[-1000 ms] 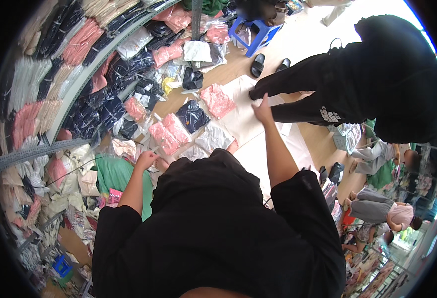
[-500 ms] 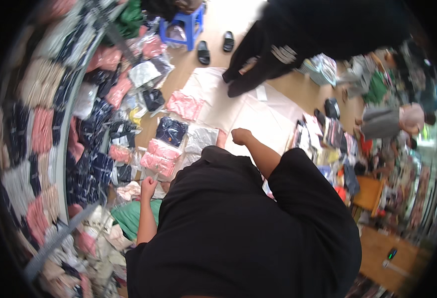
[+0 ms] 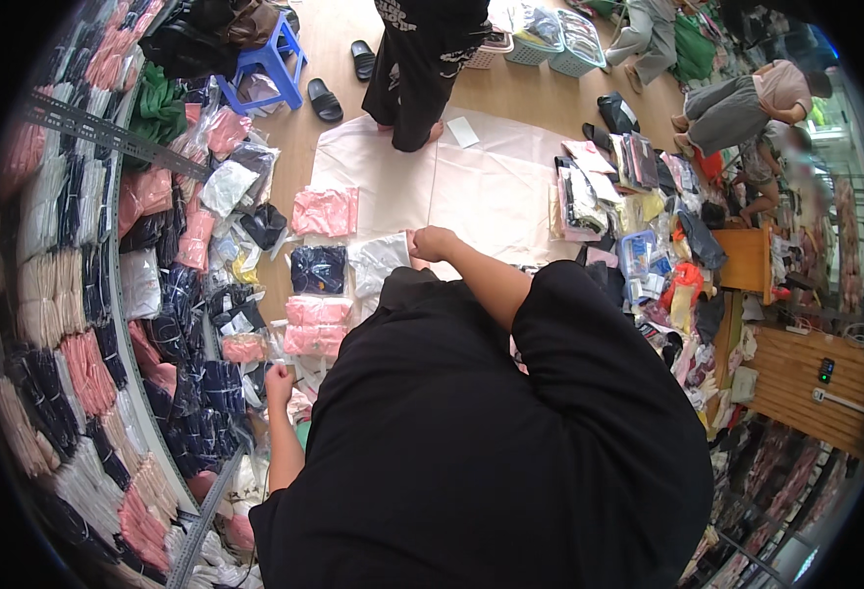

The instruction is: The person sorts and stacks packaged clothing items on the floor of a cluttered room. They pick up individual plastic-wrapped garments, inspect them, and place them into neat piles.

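My right hand [image 3: 434, 243] is closed over the pale cloth, its fingertips beside a white garment in a clear bag [image 3: 378, 263]. Anything in its fingers is too hidden to name. To the left and nearer, my left hand [image 3: 279, 383] is also closed, with its contents hidden. It is close to a pink bagged bundle [image 3: 316, 326] and some small loose packs. Beyond that bundle lie a navy bagged garment [image 3: 317, 270] and another pink bagged garment [image 3: 325, 211]. My black shirt hides the area directly below me.
A person in black trousers [image 3: 422, 74] stands on the pale cloth [image 3: 500, 196]. Metal shelving with folded garments [image 3: 54, 299] runs along the left, beside a blue stool [image 3: 267, 67]. Piled packs [image 3: 579, 196] and baskets [image 3: 535, 44] lie right and far. Other people are at far right.
The whole view has turned and shifted. My right hand has moved left to the white bagged garment. The person in black, leaning in close before, is now upright farther off.
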The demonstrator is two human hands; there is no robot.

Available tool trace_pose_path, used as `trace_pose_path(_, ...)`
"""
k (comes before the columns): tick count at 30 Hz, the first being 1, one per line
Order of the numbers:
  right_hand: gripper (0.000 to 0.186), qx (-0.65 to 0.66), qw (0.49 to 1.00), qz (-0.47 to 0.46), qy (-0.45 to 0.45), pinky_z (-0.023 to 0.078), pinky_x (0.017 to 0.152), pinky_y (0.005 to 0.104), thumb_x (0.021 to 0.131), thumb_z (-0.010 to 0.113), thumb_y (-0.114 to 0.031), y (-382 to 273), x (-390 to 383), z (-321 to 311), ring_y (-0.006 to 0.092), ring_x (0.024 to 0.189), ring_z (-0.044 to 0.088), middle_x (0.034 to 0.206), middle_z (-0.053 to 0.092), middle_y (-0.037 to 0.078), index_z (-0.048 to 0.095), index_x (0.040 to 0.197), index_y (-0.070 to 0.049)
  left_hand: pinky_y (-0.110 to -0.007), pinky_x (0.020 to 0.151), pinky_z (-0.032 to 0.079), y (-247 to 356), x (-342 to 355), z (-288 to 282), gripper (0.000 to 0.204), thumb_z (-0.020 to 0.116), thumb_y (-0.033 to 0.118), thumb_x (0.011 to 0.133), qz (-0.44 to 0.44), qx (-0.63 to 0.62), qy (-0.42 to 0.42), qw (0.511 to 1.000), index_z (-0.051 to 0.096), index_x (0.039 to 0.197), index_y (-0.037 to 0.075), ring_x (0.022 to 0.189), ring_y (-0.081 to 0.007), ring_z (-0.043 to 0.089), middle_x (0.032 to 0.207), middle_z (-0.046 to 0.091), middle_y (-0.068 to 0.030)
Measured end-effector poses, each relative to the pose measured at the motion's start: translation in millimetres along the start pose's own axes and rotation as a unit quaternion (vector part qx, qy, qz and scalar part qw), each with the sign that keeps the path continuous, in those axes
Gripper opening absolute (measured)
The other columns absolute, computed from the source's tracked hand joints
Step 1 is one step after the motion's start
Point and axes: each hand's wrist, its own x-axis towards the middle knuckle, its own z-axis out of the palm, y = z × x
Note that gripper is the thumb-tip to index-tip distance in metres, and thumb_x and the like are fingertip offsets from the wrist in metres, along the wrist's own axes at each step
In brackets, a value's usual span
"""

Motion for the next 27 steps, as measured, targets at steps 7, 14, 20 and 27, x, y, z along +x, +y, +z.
trace_pose_path(7,0.031,0.024,0.999,0.017,0.03,0.048,0.079,0.0415,0.084,0.05,-0.027,15.6,-17.0,3.3,0.0316,0.093,0.061,0.098,0.064,0.017,0.061,0.097,-0.001,-0.028,0.053,0.038,65.6,19.6,5.5,0.01,0.058,0.006,0.066,0.02,-0.047,-0.035,0.998,0.049,0.068,0.002,0.056,-0.0116,0.045,0.057,0.046,-0.0029)
trace_pose_path(14,0.028,0.009,1.0,0.01,0.007,0.049,0.078,0.0413,0.084,0.047,-0.017,5.2,-3.9,-2.5,0.0312,0.094,0.061,0.102,0.063,0.017,0.06,0.105,-0.004,-0.026,0.052,0.043,40.7,-16.7,16.7,0.012,0.062,0.002,0.071,-0.034,-0.097,-0.102,0.99,0.058,0.083,0.001,0.055,-0.0102,0.052,0.065,0.057,-0.0024)
trace_pose_path(20,0.025,0.007,1.0,0.017,-0.024,0.049,0.079,0.0405,0.083,0.052,-0.02,4.3,16.7,2.0,0.0304,0.098,0.06,0.104,0.063,0.016,0.065,0.097,-0.004,-0.025,0.047,0.041,12.7,-43.1,10.9,0.018,0.057,0.018,0.083,-0.074,-0.12,-0.124,0.982,0.061,0.082,0.001,0.05,-0.0102,0.051,0.059,0.057,-0.0031)
trace_pose_path(27,0.038,0.001,1.0,0.007,-0.019,0.047,0.082,0.0415,0.086,0.05,-0.037,-15.0,-2.8,-22.2,0.0313,0.097,0.059,0.104,0.063,0.015,0.064,0.099,-0.004,-0.029,0.047,0.038,29.6,-33.3,9.4,0.038,0.052,0.036,0.087,-0.084,-0.097,-0.053,0.99,0.061,0.072,0.003,0.05,-0.0108,0.047,0.054,0.052,-0.0037)
